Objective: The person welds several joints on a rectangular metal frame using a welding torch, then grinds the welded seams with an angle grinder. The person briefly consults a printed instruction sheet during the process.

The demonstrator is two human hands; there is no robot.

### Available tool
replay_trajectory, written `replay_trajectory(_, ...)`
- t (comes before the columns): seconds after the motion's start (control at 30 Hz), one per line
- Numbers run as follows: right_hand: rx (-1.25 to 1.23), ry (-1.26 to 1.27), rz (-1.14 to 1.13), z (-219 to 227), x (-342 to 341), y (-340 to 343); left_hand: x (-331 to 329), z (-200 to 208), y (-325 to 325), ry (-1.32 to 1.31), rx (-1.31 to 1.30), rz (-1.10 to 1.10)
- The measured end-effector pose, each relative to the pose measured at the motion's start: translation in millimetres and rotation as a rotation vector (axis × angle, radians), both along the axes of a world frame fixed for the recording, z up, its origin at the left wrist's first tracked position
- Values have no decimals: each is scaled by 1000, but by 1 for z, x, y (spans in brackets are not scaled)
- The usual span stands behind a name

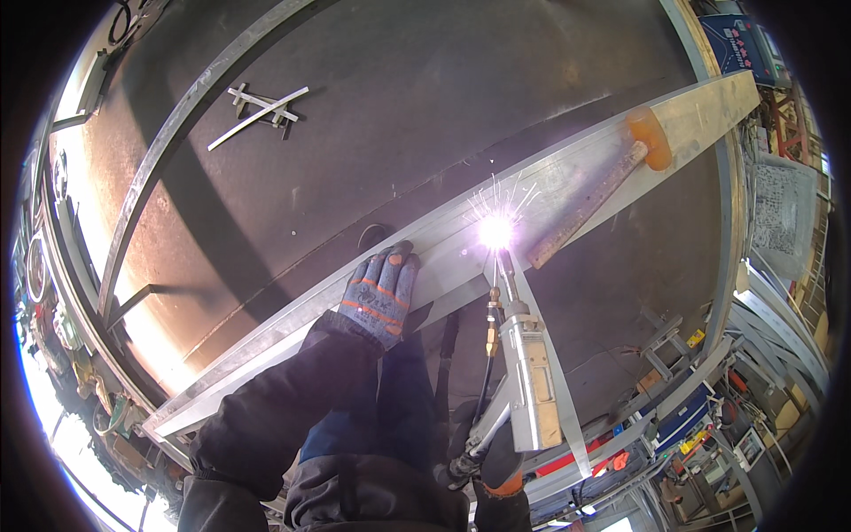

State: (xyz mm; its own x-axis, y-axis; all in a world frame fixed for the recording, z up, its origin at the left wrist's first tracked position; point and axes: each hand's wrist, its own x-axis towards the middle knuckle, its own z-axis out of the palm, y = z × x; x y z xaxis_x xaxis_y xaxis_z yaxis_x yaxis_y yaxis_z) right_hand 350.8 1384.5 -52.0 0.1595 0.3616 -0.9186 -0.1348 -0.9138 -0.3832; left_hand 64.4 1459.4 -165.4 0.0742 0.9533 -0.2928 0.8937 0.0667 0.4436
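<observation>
A long pale metal profile [722, 111] runs diagonally from lower left to upper right. My left hand [381, 288], in a grey-blue glove with orange stripes, lies flat on it, fingers stretched out. Low in the middle, my right hand [501, 454], dark-gloved and partly hidden, is closed round the grip of a welding gun [532, 381]. At the gun's tip a white-violet glare [495, 232] throws sparks against the profile and hides the contact spot. Below the glare a narrow metal strip [567, 421] slants downward, partly behind the gun.
A mallet [651, 139] with an orange head rests on the profile, right of the sparks. Crossed metal bars [257, 115] lie on the brown surface [390, 97] at upper left. A curved-looking metal rail [168, 146] edges the left. Tools and clamps [691, 426] crowd the lower right.
</observation>
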Motion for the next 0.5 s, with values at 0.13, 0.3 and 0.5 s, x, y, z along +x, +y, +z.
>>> replay_trajectory(0.13,120,303,232,10,19,-13,-2,2,2,-7,-22,-19)
replay_trajectory(0.3,109,191,195,0,32,-30,-2,6,5,-47,-16,13)
replay_trajectory(0.5,79,203,169,-1,30,-42,-1,6,5,-14,22,25)
